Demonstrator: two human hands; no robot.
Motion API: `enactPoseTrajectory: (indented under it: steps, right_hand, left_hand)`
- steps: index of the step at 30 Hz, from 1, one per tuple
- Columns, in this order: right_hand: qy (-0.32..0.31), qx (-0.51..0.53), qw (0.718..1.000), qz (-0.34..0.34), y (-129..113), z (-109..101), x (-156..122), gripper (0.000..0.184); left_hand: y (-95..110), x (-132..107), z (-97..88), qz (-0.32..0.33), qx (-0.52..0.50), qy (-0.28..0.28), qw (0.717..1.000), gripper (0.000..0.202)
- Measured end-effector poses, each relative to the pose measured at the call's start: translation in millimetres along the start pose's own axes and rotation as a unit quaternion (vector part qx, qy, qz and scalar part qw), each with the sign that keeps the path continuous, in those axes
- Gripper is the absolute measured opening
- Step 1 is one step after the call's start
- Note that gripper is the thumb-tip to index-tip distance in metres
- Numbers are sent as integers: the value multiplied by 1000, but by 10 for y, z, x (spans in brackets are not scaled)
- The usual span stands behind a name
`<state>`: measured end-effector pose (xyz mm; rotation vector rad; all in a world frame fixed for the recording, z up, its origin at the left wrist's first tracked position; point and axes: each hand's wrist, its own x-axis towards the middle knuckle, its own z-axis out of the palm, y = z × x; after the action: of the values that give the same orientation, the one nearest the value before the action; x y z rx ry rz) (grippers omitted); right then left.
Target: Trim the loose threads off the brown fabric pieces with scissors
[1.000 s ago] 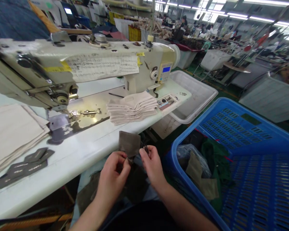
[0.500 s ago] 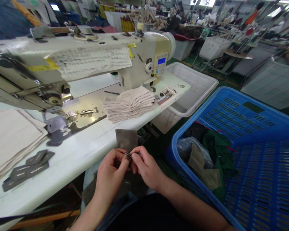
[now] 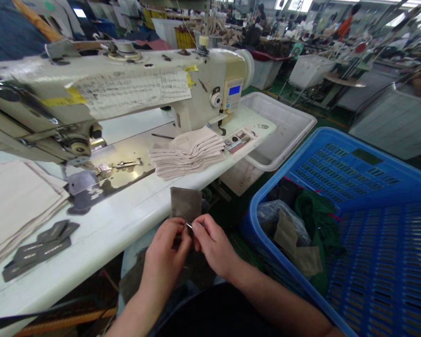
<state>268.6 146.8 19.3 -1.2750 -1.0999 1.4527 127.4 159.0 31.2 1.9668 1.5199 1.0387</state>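
Brown cloth (image 3: 185,202) — matte square, mid-frame, flap upward, long axis unclear; left hand (image 3: 167,243) pinching it, right hand (image 3: 214,243) clamped on slim metal tool (image 3: 189,226).

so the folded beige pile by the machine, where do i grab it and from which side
The pile is probably best gripped at its near edge, coming from the front of the table, thumb on top, fingers under the lowest layer: its stacked layers face that way, and the machine stands close behind.
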Motion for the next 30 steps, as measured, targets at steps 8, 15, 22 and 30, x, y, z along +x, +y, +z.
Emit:
enactPoseTrajectory:
  steps: [8,15,22,30]
  right_hand:
    - [-25,137,983,123,-40,30,45,42]
    - [96,25,995,-13,-85,-57,22,31]
    - [36,-126,987,-94,-133,-99,30,14]
    - [73,-4,990,-120,-160,29,-38,23]
  left_hand:
    - [-56,-81,13,81,62,-3,995,13]
    - [-5,-58,-51,10,-5,3,1000,16]
    - [128,-58,-112,-75,-65,-60,993,20]
    - [177,-9,-237,-343,-359,-146,856,26]
